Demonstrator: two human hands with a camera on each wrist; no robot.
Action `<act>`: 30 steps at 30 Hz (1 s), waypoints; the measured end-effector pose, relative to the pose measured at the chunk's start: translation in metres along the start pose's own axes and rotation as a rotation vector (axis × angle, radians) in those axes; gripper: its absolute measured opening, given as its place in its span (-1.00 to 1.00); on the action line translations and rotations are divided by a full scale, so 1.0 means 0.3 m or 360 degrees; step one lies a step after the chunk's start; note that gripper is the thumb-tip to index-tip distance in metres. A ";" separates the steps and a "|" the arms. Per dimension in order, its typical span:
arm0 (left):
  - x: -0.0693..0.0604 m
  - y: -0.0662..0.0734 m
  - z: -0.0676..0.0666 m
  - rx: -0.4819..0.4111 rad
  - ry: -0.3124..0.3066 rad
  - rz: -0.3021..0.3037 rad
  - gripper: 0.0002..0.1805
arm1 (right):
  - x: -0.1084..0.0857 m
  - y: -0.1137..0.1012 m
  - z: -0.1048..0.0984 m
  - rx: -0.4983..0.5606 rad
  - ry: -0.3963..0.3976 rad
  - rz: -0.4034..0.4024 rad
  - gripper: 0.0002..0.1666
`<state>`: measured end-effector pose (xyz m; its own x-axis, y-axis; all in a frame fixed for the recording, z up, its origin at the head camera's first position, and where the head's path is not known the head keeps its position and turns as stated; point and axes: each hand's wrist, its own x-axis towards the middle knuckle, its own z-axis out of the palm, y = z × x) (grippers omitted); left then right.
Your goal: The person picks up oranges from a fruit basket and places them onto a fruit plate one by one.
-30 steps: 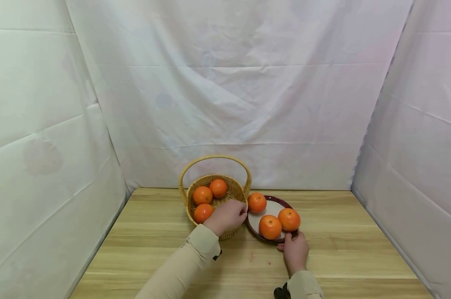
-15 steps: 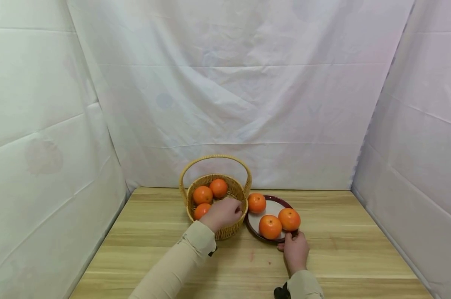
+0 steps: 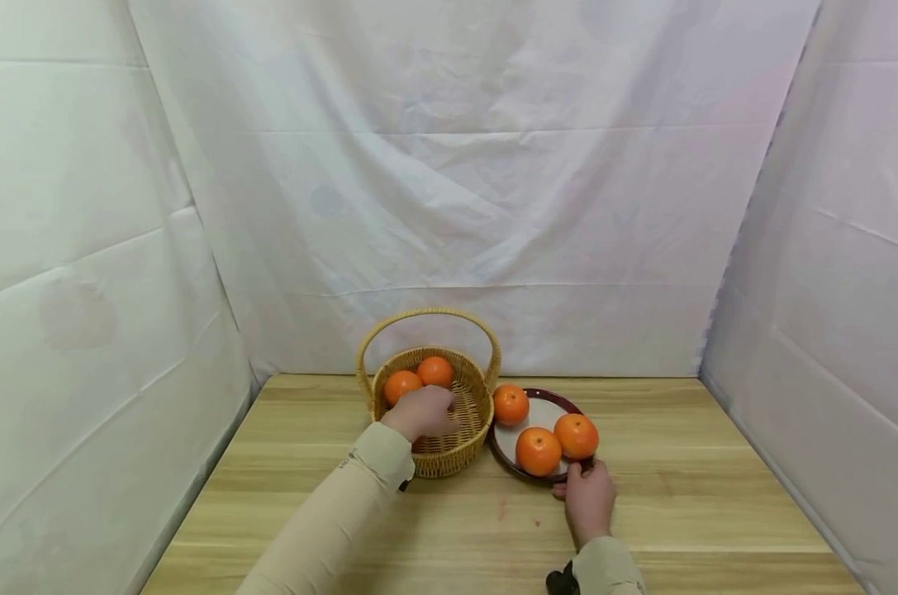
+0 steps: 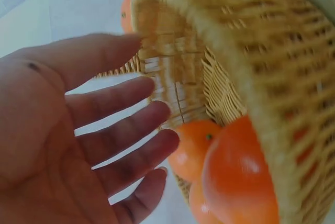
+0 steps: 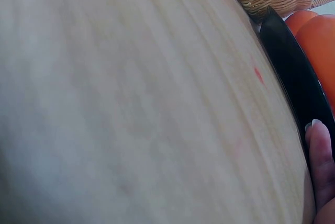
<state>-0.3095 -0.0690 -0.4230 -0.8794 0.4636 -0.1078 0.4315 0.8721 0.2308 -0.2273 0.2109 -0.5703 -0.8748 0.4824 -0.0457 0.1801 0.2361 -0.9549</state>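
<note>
My left hand point(image 3: 422, 412) is over the wicker basket point(image 3: 459, 456), its fingers loosely extended and nothing in them. The left wrist view shows its open palm point(image 4: 39, 140) facing the basket rim. Three oranges lie in the basket; in the head view one orange point(image 3: 435, 372) sits at the back, another orange point(image 3: 402, 387) to its left, and the third is mostly hidden under my hand. With my right hand point(image 3: 590, 500) I hold the near right rim of a dark-rimmed plate point(image 3: 506, 463). On the plate rest three oranges point(image 3: 538, 451). Fingertips point(image 5: 317, 135) touch its dark outer side.
The basket's tall arched handle point(image 3: 429, 311) stands upright over it. Basket and plate are side by side, almost touching, on a wooden table point(image 3: 285, 463). White cloth point(image 3: 449, 207) encloses the back and both sides.
My left hand has moved left, from the basket's right rim to over its front left part, and its fingers have loosened. The right hand and the plate have stayed put.
</note>
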 end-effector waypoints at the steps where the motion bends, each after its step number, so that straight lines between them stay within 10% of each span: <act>1: -0.001 -0.008 -0.005 0.0017 -0.0025 -0.0011 -0.82 | 0.000 0.000 0.000 0.0004 -0.0001 0.0005 -0.53; 7: -0.001 -0.038 -0.024 0.0083 -0.0107 -0.0069 -0.51 | 0.004 -0.003 -0.007 -0.0020 0.0014 0.0016 -0.54; 24: -0.007 -0.098 -0.050 0.0058 -0.0278 -0.0243 -0.76 | 0.006 0.000 -0.017 -0.0030 0.0013 0.0028 -0.50; 30: -0.001 -0.111 -0.054 -0.0023 -0.0369 -0.0301 -0.41 | 0.004 -0.005 -0.026 -0.0018 0.0000 0.0042 -0.50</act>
<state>-0.3268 -0.1008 -0.4149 -0.8739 0.3178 -0.3677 0.2598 0.9449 0.1993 -0.2252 0.2177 -0.5666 -0.8697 0.4885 -0.0707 0.2080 0.2329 -0.9500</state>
